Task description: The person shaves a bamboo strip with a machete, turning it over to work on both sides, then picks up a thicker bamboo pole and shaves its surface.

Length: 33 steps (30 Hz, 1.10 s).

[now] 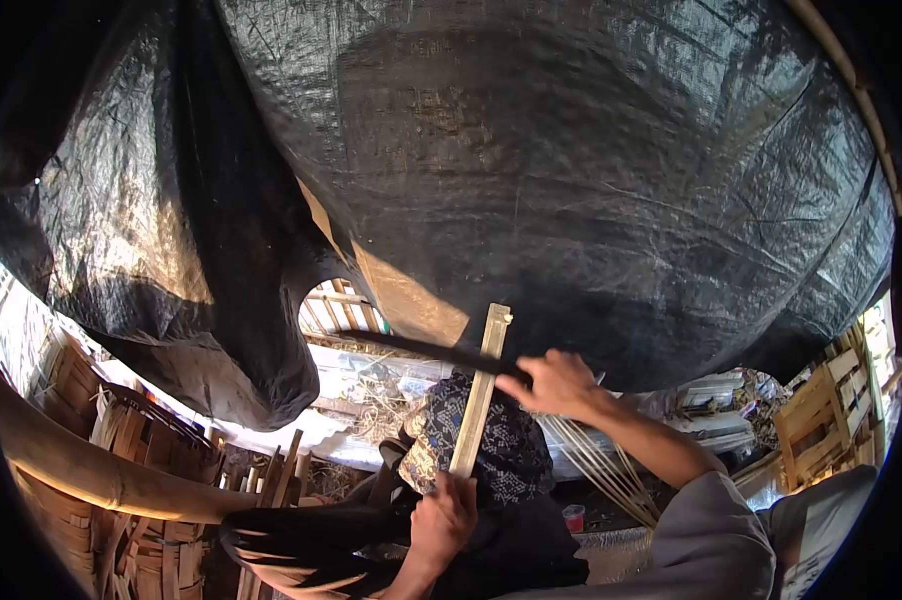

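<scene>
My left hand [443, 517] is closed around the lower end of a flat, pale bamboo strip [476, 420], which stands up at a slight tilt in front of me. My right hand [559, 384] grips a machete [426, 348] near its handle. The long dark blade points left and crosses the strip below its top end, where a small knob sticks out. Whether the edge bites into the bamboo cannot be made out. Behind the strip is dark cloth with a pale pattern [516, 450].
A black tarp [571, 180] hangs across the front, with a loose fold at left. A thick bamboo pole [121, 490] runs along the left above woven bamboo pieces [166, 560]. Thin strips [611, 465], a cup of red liquid [573, 517] and a wooden crate [821, 425] are at right.
</scene>
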{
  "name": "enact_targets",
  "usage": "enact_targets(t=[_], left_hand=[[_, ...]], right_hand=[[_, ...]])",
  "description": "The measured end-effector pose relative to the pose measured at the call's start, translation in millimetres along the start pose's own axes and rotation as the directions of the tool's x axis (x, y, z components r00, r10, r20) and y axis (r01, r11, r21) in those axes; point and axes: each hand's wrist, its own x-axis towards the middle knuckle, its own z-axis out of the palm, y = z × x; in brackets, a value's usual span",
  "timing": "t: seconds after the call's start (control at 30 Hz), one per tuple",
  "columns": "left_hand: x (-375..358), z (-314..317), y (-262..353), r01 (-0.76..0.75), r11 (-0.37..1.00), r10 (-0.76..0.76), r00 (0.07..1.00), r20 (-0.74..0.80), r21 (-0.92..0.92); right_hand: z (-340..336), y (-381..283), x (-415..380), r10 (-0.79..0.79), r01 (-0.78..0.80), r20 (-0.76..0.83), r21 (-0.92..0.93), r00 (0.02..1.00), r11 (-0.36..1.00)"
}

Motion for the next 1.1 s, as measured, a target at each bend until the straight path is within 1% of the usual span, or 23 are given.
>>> enact_targets(t=[0.03,0.13,0.17,0.23,0.27,0.3,0.33,0.37,0.43,0.47,0.5,0.6,0.67,0.7,0.77,0.8,0.83,0.87,0.9,0.97,1.03,1.07,1.1], left_hand=[[-1,0,-3,-0.007,1.0,0.007,1.0,0.004,0.001],[-6,-2,-7,-0.022,1.0,0.022,1.0,0.006,-0.016],[-6,-5,-7,-0.04,0.999,0.04,0.999,0.006,-0.024],[-8,-7,-10,-0.06,0.998,0.061,0.998,0.016,-0.034],[-9,-9,-14,-0.034,0.999,0.034,0.998,0.044,0.011],[-12,-9,-15,-0.008,0.998,0.004,0.997,0.071,0.056],[-12,-8,-14,-0.012,0.999,0.008,0.997,0.073,0.052],[-11,-8,-15,-0.021,0.999,0.018,0.997,0.075,0.044],[-5,-8,-14,-0.029,0.999,0.027,0.997,0.067,0.032],[-6,-1,-17,-0.044,0.999,0.044,0.999,0.031,0.025],[-2,0,-16,-0.054,0.998,0.053,0.998,0.017,0.02],[-7,0,-15,-0.043,0.999,0.044,0.999,0.032,-0.028],[-8,1,-17,-0.045,0.999,0.045,0.999,0.031,0.002],[-9,0,-18,-0.053,0.998,0.052,0.998,0.029,0.036],[-11,-4,-17,-0.042,0.998,0.04,0.998,0.038,0.048],[-10,-5,-16,-0.028,0.998,0.025,0.999,0.038,0.061],[-11,-6,-19,-0.037,0.998,0.035,0.999,0.035,0.059],[-14,-5,-22,-0.044,0.998,0.042,0.998,0.041,0.048],[-15,-3,-25,-0.049,0.998,0.048,0.998,0.043,0.036],[-20,-2,-24,-0.032,0.998,0.032,0.999,0.009,0.053],[-18,-1,-26,0.008,0.998,-0.007,1.0,-0.016,0.065],[-17,2,-26,-0.007,0.999,0.009,0.999,-0.034,0.051],[-19,5,-26,-0.02,0.999,0.021,0.999,-0.043,0.036]], right_hand=[[0,-11,-11,-0.05,0.05,0.053,-0.002,0.997,0.999],[8,-31,-37,-0.284,0.292,0.098,-0.089,0.954,0.952],[8,-32,-40,-0.327,0.343,0.121,-0.154,0.937,0.926],[-1,-27,-34,-0.277,0.313,0.189,-0.204,0.942,0.927],[-1,-17,-26,-0.226,0.256,0.185,-0.161,0.956,0.953],[-14,-12,-16,-0.046,0.065,0.221,-0.08,0.974,0.995],[-1,10,-3,0.024,-0.022,0.024,-0.076,0.999,0.997],[14,28,7,0.092,-0.103,-0.179,-0.058,0.98,0.993],[19,20,0,0.102,-0.108,-0.186,-0.025,0.977,0.994],[20,18,0,0.111,-0.112,-0.189,0.005,0.976,0.994],[5,3,-8,0.104,-0.102,-0.045,0.028,0.994,0.994],[4,-18,-37,-0.097,0.104,0.067,-0.096,0.993,0.99],[7,-20,-48,-0.242,0.272,0.156,-0.215,0.958,0.938],[6,-17,-47,-0.238,0.268,0.16,-0.212,0.958,0.94],[-4,-6,-37,-0.193,0.229,0.165,-0.242,0.967,0.943],[-6,3,-27,-0.007,0.034,0.161,-0.164,0.987,0.986],[-4,18,-18,0.04,-0.042,-0.046,-0.051,0.998,0.998],[-4,29,-7,0.22,-0.219,-0.088,0.019,0.972,0.976],[-2,39,-3,0.213,-0.213,-0.098,0.015,0.972,0.977],[2,57,7,0.459,-0.459,-0.019,0.024,0.888,0.888],[12,51,-15,0.428,-0.425,0.028,-0.069,0.903,0.902],[26,53,-26,0.354,-0.346,0.105,-0.083,0.929,0.934],[27,41,-35,0.361,-0.346,0.276,-0.101,0.891,0.933]])
